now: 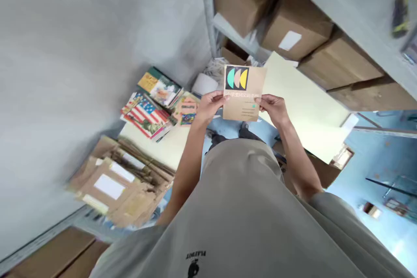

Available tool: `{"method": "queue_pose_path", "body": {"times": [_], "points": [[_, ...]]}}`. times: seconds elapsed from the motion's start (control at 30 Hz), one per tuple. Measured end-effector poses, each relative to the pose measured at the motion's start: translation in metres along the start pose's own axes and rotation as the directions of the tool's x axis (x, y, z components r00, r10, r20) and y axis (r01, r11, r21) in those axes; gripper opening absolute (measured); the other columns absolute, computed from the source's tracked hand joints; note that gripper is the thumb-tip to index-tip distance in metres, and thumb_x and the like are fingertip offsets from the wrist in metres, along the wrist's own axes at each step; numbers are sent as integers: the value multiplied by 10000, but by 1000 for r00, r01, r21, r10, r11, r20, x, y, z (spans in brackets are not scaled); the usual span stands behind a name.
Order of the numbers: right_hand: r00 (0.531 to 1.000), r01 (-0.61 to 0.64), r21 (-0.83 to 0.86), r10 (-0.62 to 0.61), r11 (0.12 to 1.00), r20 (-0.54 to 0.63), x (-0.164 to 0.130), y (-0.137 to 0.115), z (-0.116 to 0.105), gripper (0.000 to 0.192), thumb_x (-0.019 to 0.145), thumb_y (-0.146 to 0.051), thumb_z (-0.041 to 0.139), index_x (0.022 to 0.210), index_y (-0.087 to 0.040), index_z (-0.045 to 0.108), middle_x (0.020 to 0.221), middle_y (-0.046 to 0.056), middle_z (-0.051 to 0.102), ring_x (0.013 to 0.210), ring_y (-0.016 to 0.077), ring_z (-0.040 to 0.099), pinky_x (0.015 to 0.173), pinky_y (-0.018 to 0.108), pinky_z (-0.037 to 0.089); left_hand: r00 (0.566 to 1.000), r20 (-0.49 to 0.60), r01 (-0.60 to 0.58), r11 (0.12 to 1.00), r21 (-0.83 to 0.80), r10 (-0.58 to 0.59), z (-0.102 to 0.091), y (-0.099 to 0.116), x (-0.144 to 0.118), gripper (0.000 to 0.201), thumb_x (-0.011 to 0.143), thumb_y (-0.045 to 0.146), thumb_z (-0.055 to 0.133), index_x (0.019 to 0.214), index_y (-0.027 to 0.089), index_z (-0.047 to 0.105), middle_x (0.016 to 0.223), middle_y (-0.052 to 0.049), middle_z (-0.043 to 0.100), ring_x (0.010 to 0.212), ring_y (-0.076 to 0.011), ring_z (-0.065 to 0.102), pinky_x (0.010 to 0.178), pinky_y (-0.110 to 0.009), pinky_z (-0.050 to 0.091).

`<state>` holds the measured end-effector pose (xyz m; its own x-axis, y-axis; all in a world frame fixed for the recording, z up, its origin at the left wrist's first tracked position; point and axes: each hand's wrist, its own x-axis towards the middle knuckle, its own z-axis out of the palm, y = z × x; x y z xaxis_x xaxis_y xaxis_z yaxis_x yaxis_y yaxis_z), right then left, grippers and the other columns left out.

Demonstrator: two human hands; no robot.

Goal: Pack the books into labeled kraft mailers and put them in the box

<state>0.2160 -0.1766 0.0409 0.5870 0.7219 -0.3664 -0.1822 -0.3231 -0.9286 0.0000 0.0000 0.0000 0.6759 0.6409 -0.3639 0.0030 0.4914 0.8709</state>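
Between my two hands I hold up a tan book (239,108), upright, its cover facing me. A dark square with green, beige and yellow half-rounds sits at its top left, above a line of Chinese characters. My left hand (210,105) pinches the left edge with the thumb on the cover. The right edge is gripped by my right hand (273,107), thumb also in front. Fingers behind the book are partly hidden. To the left, piles of books and magazines (148,117) lie on a pale table, one cover showing a striped flag.
A pale yellow board or tabletop (306,113) is on the right. Cardboard boxes (296,21) fill the shelf behind it. Flattened cardboard (130,182) is stacked at lower left, beside the grey wall (81,52). Blue floor (391,156) shows at right.
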Motion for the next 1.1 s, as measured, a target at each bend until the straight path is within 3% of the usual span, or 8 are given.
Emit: {"method": "queue_pose_path", "body": {"times": [0.3, 0.4, 0.53, 0.67, 0.77, 0.83, 0.93, 1.1], "points": [[969, 78, 73, -58, 994, -239, -5, 20, -181, 539, 714, -780, 1047, 859, -272, 939, 723, -12, 764, 630, 127, 587, 592, 297, 552, 987, 128, 81, 986, 148, -101, 193, -38, 70, 604, 662, 671, 1100, 887, 172, 847, 835, -45, 824, 841, -203, 781, 733, -266, 585], [963, 71, 99, -42, 993, -268, -9, 26, -224, 554, 716, -799, 1038, 856, -273, 933, 724, -5, 769, 624, 128, 592, 568, 294, 541, 980, 168, 78, 986, 146, -103, 237, -45, 75, 615, 688, 687, 1087, 934, 174, 855, 861, -58, 832, 872, -218, 795, 746, -274, 605], [971, 37, 137, -3, 990, -240, -14, 31, -261, 616, 683, -820, 1051, 888, -252, 933, 664, -17, 732, 560, 123, 580, 499, 287, 498, 985, 133, 87, 984, 154, -107, 273, -53, 72, 662, 644, 716, 1105, 950, 180, 867, 872, -66, 844, 859, -218, 790, 744, -283, 628], [974, 46, 149, -12, 988, -224, -9, 44, -277, 663, 687, -838, 1052, 914, -228, 929, 675, -9, 749, 565, 133, 640, 517, 287, 561, 992, 80, 85, 984, 156, -98, 290, -59, 68, 695, 602, 726, 1111, 970, 179, 889, 887, -69, 856, 825, -207, 782, 721, -280, 622], [959, 68, 134, -28, 989, -282, -6, 55, -275, 789, 704, -894, 1010, 1092, -211, 933, 803, 30, 833, 663, 188, 772, 635, 344, 704, 997, 47, 51, 985, 166, -59, 295, -59, 69, 668, 623, 697, 1101, 986, 176, 894, 882, -68, 860, 837, -218, 791, 720, -285, 620], [931, 99, 85, -62, 992, -359, -7, 57, -268, 879, 756, -925, 955, 1272, -215, 908, 1057, 89, 909, 828, 248, 865, 781, 428, 783, 999, 31, 5, 984, 176, -11, 299, -57, 69, 623, 665, 677, 1080, 981, 175, 891, 888, -66, 865, 870, -233, 808, 751, -295, 636], [901, 175, -29, -172, 984, -398, -16, 47, -247, 870, 878, -923, 861, 1426, -247, 863, 1433, 139, 871, 1125, 324, 900, 996, 514, 795, 995, -2, -100, 966, 240, 103, 310, -54, 63, 507, 789, 638, 1009, 953, 174, 888, 905, -64, 875, 924, -253, 834, 800, -306, 653], [890, 280, -86, -292, 956, -350, -24, 21, -211, 812, 895, -904, 864, 1387, -258, 859, 1398, 126, 879, 1315, 357, 848, 1042, 477, 770, 950, 117, -312, 861, 401, 290, 339, -57, 33, 446, 964, 604, 912, 1167, 209, 946, 1084, -65, 927, 1049, -297, 884, 1007, -402, 714]]}}
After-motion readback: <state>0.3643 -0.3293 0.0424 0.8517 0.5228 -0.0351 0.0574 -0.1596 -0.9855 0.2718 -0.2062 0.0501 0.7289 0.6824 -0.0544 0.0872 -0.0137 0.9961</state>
